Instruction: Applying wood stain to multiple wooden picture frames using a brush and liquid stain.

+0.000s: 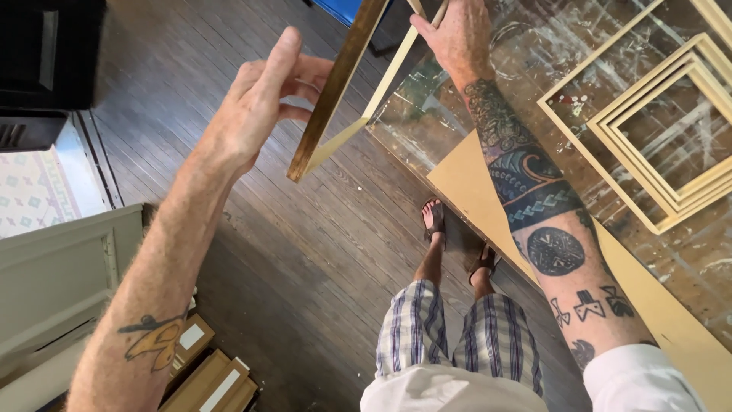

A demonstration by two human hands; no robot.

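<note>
One gold picture frame [335, 91] is up in the air over the wooden floor [305, 252], long axis tilted steeply, low corner toward the person. Right hand [457, 34] has its grip closed on the top rail; left hand [259, 103] spread wide, just beside it. Three nested pale frames [671, 130] lie on the paint-marked surface [686, 252].

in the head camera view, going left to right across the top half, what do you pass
Black cabinet → left hand → wooden frame held up → right hand → nested pale frames on the paint-marked table.
</note>
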